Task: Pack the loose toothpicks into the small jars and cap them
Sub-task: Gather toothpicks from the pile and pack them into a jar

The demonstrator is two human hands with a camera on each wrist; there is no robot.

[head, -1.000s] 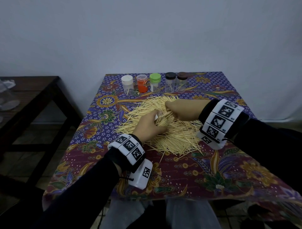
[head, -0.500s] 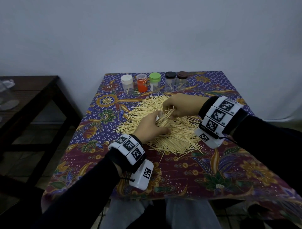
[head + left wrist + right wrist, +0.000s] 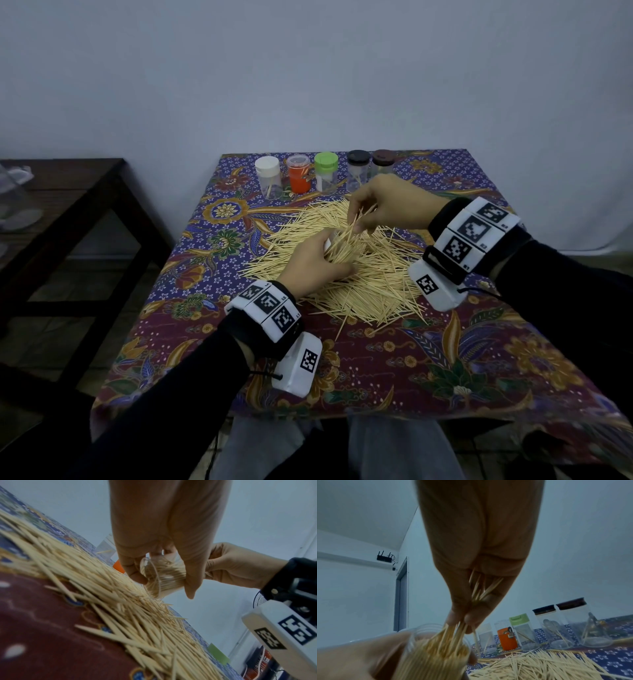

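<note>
Head view, mid-frame: the clear jar [image 3: 329, 244] sits tilted in the left hand [image 3: 313, 265], whose grip is curled round it, over the toothpick pile [image 3: 370, 274] on the worktop [image 3: 445, 359]. The right hand [image 3: 387, 205], a second ago low against the jar, has risen, its grip pinching a toothpick bundle [image 3: 453, 631] whose tips enter the jar mouth. The jar looks nearly full, so capping seems close. Five capped jars [image 3: 325, 173] stand at upper centre; no writing is readable on them.

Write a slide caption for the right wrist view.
Right hand feeds a toothpick bunch into the clear jar held by the left hand.
</note>
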